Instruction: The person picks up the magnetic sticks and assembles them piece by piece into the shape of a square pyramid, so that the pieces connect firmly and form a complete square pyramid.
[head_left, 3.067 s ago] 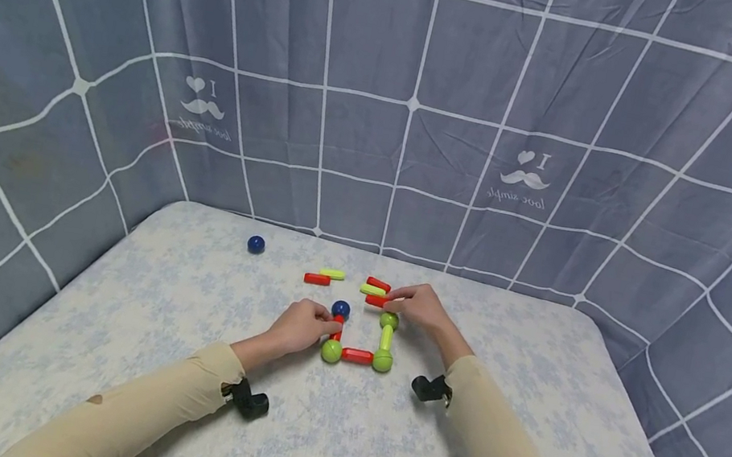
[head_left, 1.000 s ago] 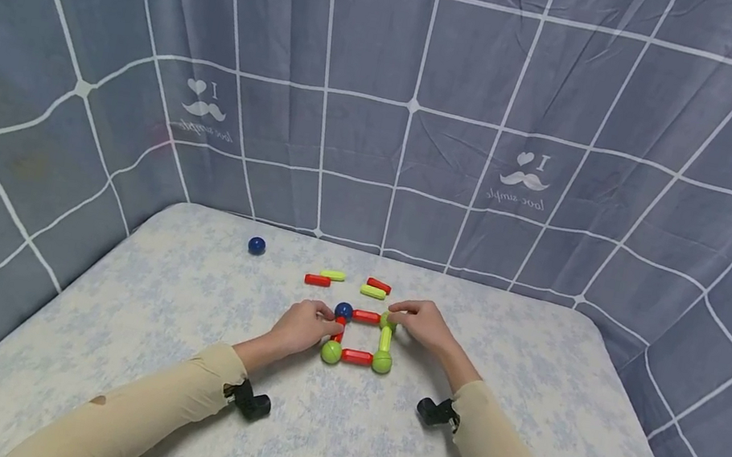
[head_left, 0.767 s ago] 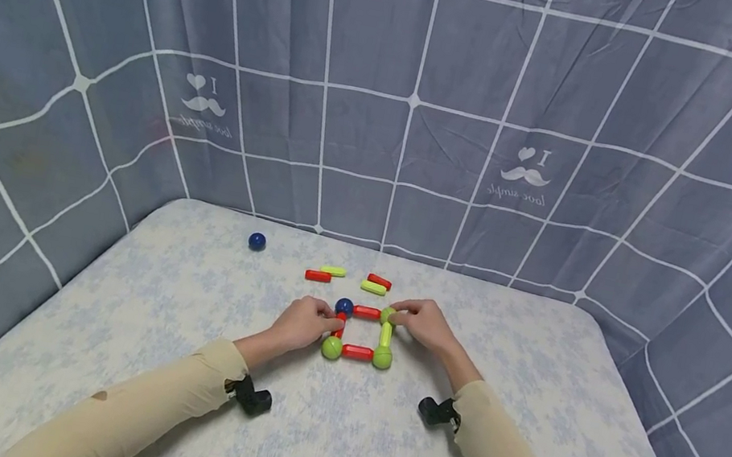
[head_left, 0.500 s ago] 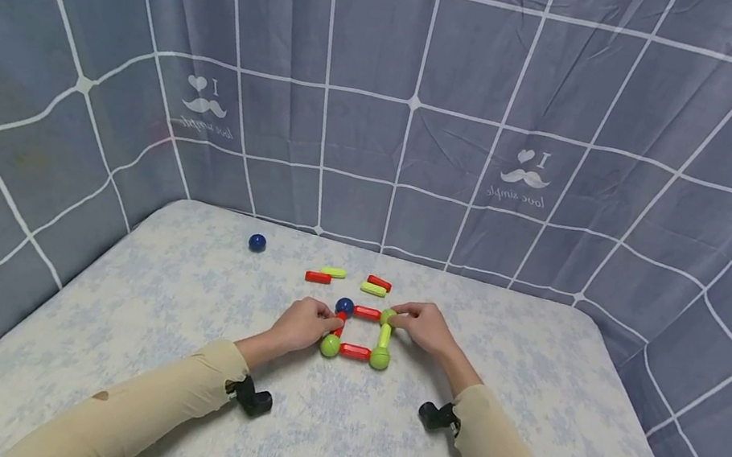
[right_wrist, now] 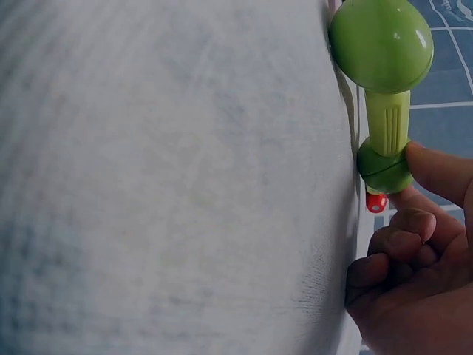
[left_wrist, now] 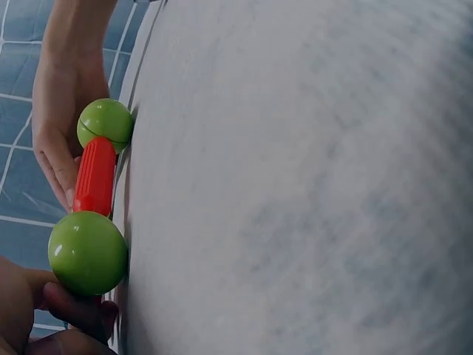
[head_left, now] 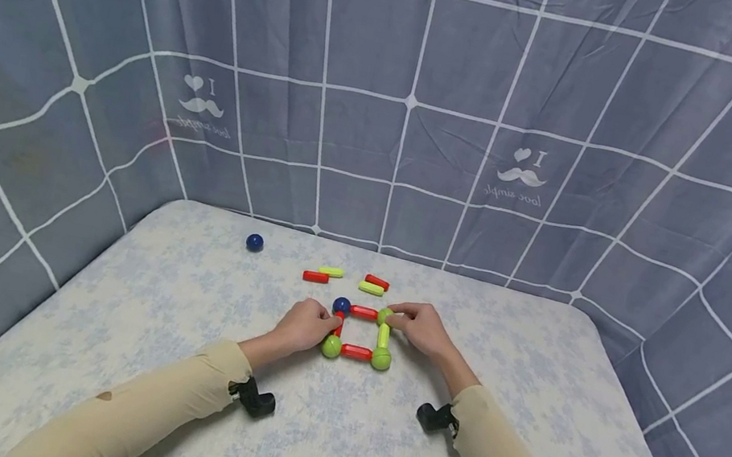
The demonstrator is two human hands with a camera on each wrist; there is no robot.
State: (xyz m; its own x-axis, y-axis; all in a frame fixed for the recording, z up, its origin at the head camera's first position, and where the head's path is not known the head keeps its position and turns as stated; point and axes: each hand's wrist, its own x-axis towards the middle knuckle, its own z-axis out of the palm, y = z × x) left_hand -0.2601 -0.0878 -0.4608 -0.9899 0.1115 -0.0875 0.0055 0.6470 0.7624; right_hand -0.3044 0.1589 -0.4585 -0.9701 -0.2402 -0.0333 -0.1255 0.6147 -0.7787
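A square of magnetic rods and balls lies on the table. Its corners are a blue ball (head_left: 342,306) at the far left and green balls at the far right, near left (head_left: 332,347) and near right (head_left: 381,359). Red rods form its far (head_left: 364,313), near (head_left: 356,352) and left sides; a yellow-green rod (head_left: 383,337) forms the right one. My left hand (head_left: 305,326) pinches the left red rod (head_left: 339,324), partly covering it. With thumb and index finger my right hand (head_left: 420,328) pinches the far right green ball (right_wrist: 386,166), its other fingers curled.
Behind the square lie two loose red rods (head_left: 316,277) (head_left: 377,282) and two yellow-green rods (head_left: 331,272) (head_left: 372,288). A loose blue ball (head_left: 255,242) sits at the far left of the table (head_left: 330,434). A grey checked curtain (head_left: 367,139) hangs behind and along the sides.
My right hand has brought a red rod from the loose group to the square's far side, then moved to the far right green ball. Lately both hands have stayed nearly still.
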